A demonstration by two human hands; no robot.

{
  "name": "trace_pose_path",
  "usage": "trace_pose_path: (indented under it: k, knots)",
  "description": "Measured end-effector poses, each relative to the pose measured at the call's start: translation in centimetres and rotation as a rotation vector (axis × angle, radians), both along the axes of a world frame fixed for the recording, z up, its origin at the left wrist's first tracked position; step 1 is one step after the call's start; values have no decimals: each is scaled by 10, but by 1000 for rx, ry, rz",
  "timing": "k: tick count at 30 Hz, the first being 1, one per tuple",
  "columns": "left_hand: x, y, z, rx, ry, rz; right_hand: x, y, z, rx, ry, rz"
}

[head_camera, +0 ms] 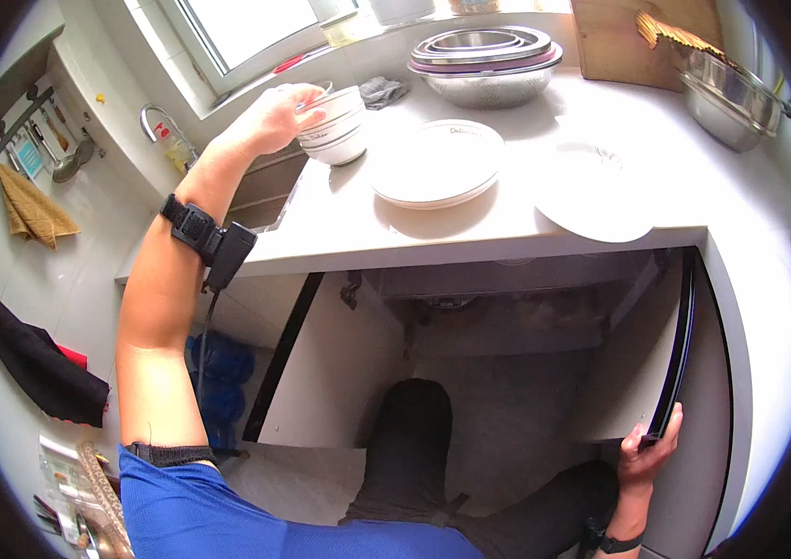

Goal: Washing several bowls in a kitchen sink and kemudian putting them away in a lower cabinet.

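A stack of white bowls [336, 133] stands near the sink, and my left hand [283, 119] reaches to its upper left rim, fingers around the edge. Whether the fingers pinch the bowls or only touch them is unclear. My right hand [649, 447] grips the lower corner of the open right cabinet door [675, 349] by its black edge. To the right of the bowls lies a stack of white plates [437, 164]. Farther right, another white plate [594, 195] lies near the counter edge, washed out by glare.
Nested steel bowls and a colander [486, 70] stand at the back. Steel pots [731, 105] sit at the right by a wooden board [647, 42]. The left cabinet door [325, 363] stands open near my legs. A faucet [157, 122] rises behind the sink.
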State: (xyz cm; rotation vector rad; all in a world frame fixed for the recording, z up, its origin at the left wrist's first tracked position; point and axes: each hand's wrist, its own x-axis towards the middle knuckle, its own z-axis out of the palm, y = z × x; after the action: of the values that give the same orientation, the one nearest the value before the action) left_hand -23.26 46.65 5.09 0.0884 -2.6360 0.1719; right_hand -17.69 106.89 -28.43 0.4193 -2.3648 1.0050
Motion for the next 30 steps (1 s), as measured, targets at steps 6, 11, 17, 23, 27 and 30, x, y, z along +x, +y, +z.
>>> trace_pose_path:
  k: [6,11,17,23,27,30]
  knots:
    - [-11,-15,1,49,-209,3,-1,0,-2,36,58,-66]
    - [-11,-19,-2,32,-153,13,-1,-7,7,-15,-3,-68]
    - [2,-22,-1,34,2,69,-1,-7,0,-100,42,-57]
    - [47,-77,-9,553,349,103,-2,0,-4,-119,-57,-27]
    - [91,-124,-41,992,531,202,-4,-1,-5,-98,-7,-49]
    - [117,-151,-70,1558,758,189,-6,6,-15,-105,10,-30]
